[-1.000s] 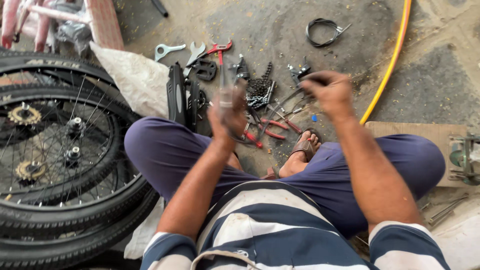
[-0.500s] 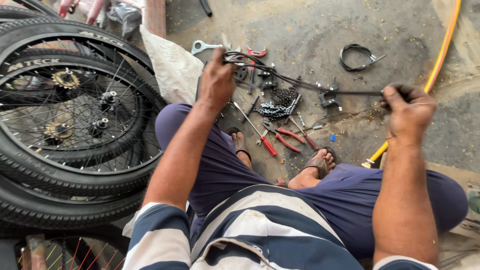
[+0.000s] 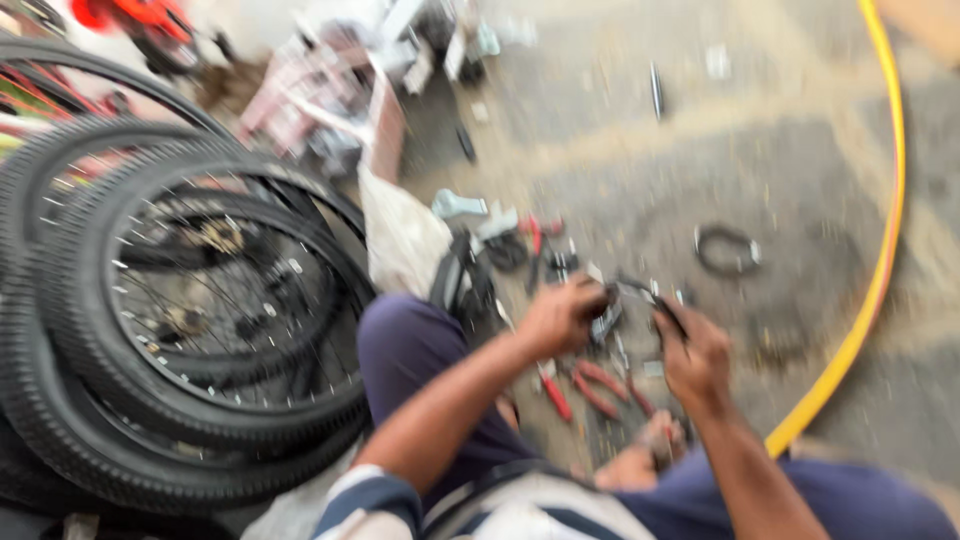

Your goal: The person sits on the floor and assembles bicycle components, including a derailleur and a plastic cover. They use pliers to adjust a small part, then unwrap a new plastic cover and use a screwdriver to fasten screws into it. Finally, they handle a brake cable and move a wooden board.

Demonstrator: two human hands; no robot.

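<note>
Cable (image 3: pixel 640 290): thin, dark, blurred in this view; spans the short gap between both hands, above the cluttered concrete floor (image 3: pixel 620 150) in front of the seated person's knees.

Left hand (image 3: pixel 562 315): clenched round one end of the cable.

Right hand (image 3: pixel 693 357): fingers pinched on the other end.

Pliers (image 3: pixel 600 385): red-handled, lying on the floor below the hands.

Cable loop (image 3: pixel 727 250): small dark coil, lying well apart from the right hand.

Hose (image 3: pixel 880 270): yellow, curving along the right side.

Wheels (image 3: pixel 190 320): stacked spoked bicycle wheels with black tyres, beside the left knee.
</note>
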